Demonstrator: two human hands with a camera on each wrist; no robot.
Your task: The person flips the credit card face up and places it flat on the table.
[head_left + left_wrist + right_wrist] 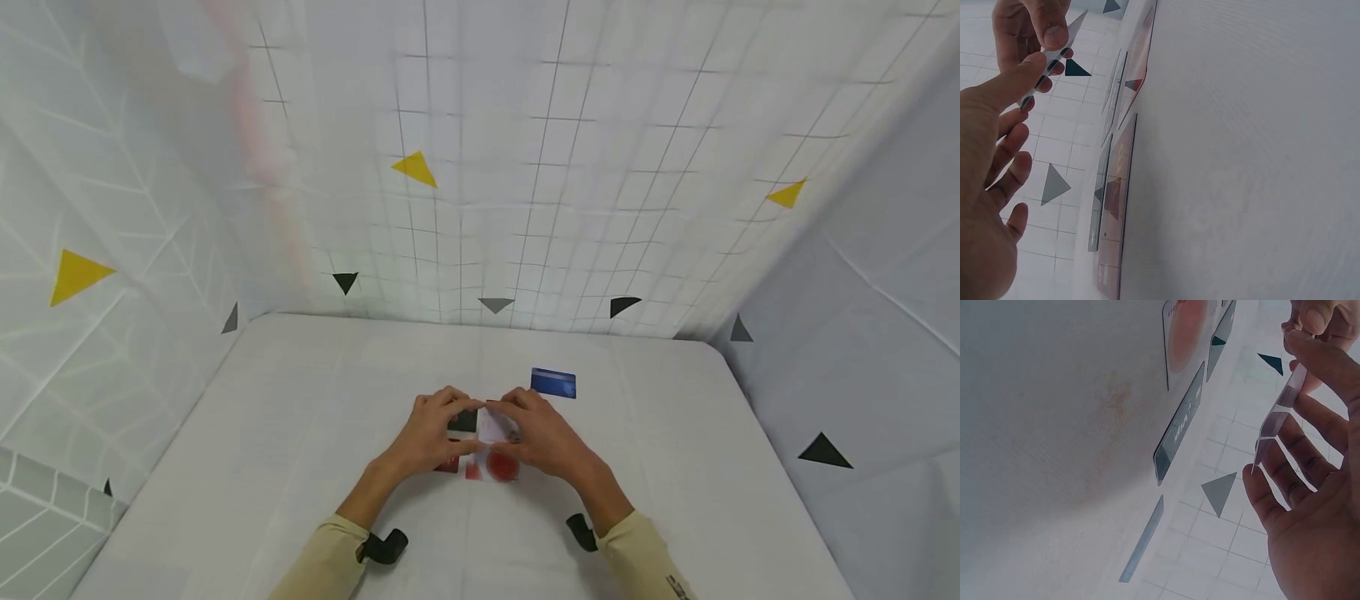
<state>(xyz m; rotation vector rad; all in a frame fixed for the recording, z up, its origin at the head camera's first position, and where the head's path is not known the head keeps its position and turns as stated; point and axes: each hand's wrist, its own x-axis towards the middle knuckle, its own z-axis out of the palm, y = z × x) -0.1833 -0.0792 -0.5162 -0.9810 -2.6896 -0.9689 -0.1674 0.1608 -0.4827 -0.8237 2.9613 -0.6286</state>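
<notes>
Both hands hold one pale card [493,427] between them, raised above the table. In the left wrist view the card [1054,65] is seen nearly edge-on, with dark patches along it. The thumb of my left hand [435,432] presses one side of it, fingers behind. My right hand [542,435] pinches it too, its thumb on the near face and its fingers spread beneath. Under the hands lie a dark card [463,421], a red card [448,465] and a white card with a red circle [502,467], partly hidden by the fingers.
A blue card [553,383] lies on the white-covered table [660,467], beyond the right hand. White sheets with grid lines and coloured triangles, such as a yellow triangle [416,168], enclose the table. Black wrist mounts [386,547] sit at both cuffs.
</notes>
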